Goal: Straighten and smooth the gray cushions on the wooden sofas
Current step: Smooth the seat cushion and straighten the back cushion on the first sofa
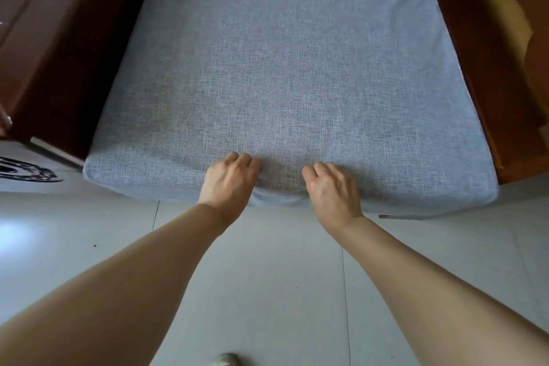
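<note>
the gray cushion (285,74) lies flat on the sofa seat, running away from the camera between dark wooden sides. the left frame (68,47) is deep reddish brown and mostly in shadow; the right frame (487,74) is lighter, orange-brown where light falls on it. the cushion's near edge hangs a little past the seat front, over the floor (267,261), which is pale, glossy tile with thin grout lines.

both hands sit on that near edge, close together near its middle, with a narrow strip of fabric between them. the left hand (230,180) has its fingers curled down onto the top of the cushion, knuckles up, with the palm over the front rim. the right hand (331,189) lies the same way, fingers bent and tips pressed into the weave. whether either hand actually pinches the fabric or only presses on it with bent fingers cannot be told, as the fingertips are hidden under the knuckles. the front face of the cushion bulges slightly between the two wrists, with a soft fold there. the rest of the top looks smooth and even.

both forearms are bare and reach in from the bottom corners. at the far left a black patterned mark (26,171) shows on the floor, and a shoe tip (227,359) peeks in at the bottom edge.
</note>
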### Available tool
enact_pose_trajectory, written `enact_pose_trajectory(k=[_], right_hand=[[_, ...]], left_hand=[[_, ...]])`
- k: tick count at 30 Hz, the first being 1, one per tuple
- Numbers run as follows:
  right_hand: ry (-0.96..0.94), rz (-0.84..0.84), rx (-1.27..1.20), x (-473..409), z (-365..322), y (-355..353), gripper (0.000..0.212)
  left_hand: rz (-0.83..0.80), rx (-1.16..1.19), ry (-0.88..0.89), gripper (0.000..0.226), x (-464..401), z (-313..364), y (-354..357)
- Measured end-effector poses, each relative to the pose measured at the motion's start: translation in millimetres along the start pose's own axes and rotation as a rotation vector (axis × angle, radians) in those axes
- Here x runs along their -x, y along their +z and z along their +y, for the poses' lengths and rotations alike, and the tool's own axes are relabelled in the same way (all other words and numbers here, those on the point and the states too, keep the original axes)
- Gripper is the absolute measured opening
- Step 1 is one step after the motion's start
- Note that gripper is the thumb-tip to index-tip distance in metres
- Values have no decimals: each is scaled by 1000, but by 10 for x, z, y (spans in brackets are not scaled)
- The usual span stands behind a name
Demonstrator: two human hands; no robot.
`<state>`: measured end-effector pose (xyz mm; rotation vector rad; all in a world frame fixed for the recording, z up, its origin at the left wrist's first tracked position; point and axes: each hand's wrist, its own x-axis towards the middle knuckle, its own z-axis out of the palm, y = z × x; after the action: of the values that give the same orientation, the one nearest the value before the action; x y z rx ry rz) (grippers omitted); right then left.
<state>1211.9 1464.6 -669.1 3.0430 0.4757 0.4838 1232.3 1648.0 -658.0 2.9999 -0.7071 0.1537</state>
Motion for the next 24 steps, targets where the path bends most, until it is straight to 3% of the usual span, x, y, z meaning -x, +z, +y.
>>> enact_pose_trajectory(k=[6, 11, 24], right_hand=[[-5, -151, -142, -18, 42, -146, 42], [-34, -172, -185, 90, 2, -265, 43], [-40, -311, -233, 727, -300, -606, 47]], left_hand=[[-75, 48, -8, 39, 17, 33, -184], [-227, -16, -90, 27, 161, 131, -291], [-352, -32, -105, 23, 825, 421, -467]])
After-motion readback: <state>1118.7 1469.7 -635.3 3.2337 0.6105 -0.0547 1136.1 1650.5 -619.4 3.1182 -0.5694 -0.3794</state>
